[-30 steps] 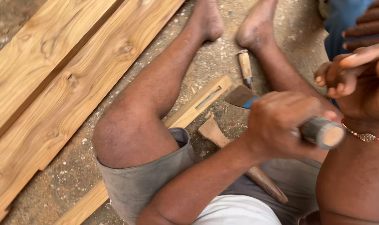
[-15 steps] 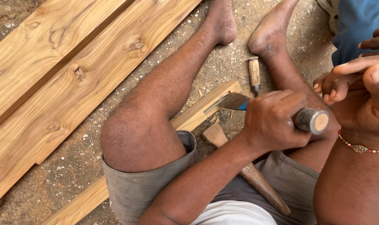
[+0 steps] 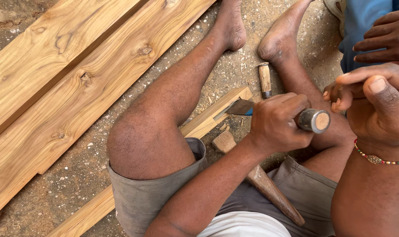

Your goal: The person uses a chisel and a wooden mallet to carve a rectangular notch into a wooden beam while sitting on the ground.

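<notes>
Head view: the left hand (image 3: 276,123) is wrapped tight around a chisel (image 3: 296,117), fingers fully closed on its handle, whose round metal-ringed end sticks out past the fist on the right. The flat blade points left and its edge meets the end of a narrow batten (image 3: 208,120) lying on the sandy ground (image 3: 85,171) under the bent knee.

The right hand (image 3: 375,109) is raised close to the camera, just right of the chisel's butt. Its fingers are curled loosely with the thumb up, and whether they hold anything cannot be told.

A wooden mallet (image 3: 261,180) lies below the left wrist across the lap, its head near the batten. A second chisel (image 3: 265,80) rests on the ground beside the far foot. Two wide planks (image 3: 63,87) lie side by side at the left. Another person's hand (image 3: 384,37) rests on blue cloth at the top right corner.
</notes>
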The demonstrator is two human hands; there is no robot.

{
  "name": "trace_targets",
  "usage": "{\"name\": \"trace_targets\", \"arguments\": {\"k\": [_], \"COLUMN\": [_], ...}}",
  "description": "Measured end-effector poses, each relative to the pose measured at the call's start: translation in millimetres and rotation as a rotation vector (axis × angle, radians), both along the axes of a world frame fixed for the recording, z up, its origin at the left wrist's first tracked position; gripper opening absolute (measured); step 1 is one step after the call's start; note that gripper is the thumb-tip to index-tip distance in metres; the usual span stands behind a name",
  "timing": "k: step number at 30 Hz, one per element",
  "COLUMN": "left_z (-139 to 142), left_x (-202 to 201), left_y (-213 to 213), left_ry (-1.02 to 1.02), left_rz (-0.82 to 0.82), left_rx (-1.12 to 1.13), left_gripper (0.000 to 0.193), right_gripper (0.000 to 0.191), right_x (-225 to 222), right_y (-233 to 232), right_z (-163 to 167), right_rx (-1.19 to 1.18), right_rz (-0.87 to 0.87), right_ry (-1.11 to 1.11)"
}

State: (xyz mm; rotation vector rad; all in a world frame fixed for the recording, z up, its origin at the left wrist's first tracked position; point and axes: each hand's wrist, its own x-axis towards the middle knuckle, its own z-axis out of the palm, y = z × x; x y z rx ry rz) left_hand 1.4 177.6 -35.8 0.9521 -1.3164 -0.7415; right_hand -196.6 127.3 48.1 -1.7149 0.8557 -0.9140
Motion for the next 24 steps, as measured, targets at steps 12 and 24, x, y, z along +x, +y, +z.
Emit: {"name": "trace_targets", "arguments": {"k": [12, 24], "left_z": [-35.4, -53.2], "left_x": [9.4, -1.3], "left_y": [-1.5, -7.6], "left_ry": [0.082, -0.001], "left_rz": [-0.008, 0.008], "left_rx": [-0.031, 0.122], "left_gripper": [0.019, 0.017], "right_gripper": [0.036, 0.028], "right_x": [141.9, 160.2], "right_y": [16.1, -8.1], "right_z": [25.5, 7.9], "right_rx": [-0.47, -0.549], "right_rz": [0.218, 0.271], "right_ry": [1.054, 1.215]}}
